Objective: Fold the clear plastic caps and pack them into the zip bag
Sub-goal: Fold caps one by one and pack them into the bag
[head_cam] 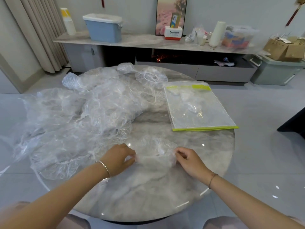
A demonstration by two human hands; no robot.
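Note:
One clear plastic cap (154, 149) lies spread on the round marble table (165, 195) in front of me. My left hand (119, 158) pinches its left edge and my right hand (189, 160) pinches its right edge. A big heap of several loose clear caps (79, 113) covers the left half of the table. The zip bag (196, 108), clear with a lime-green strip and bottom edge, lies flat at the right with some folded plastic inside it.
Beyond the table stands a low cabinet (148, 43) with a blue bin (104, 28), paper cups, a white roll and boxes. A grey storage tub (274, 71) sits on the floor at the right. Curtains hang at the left.

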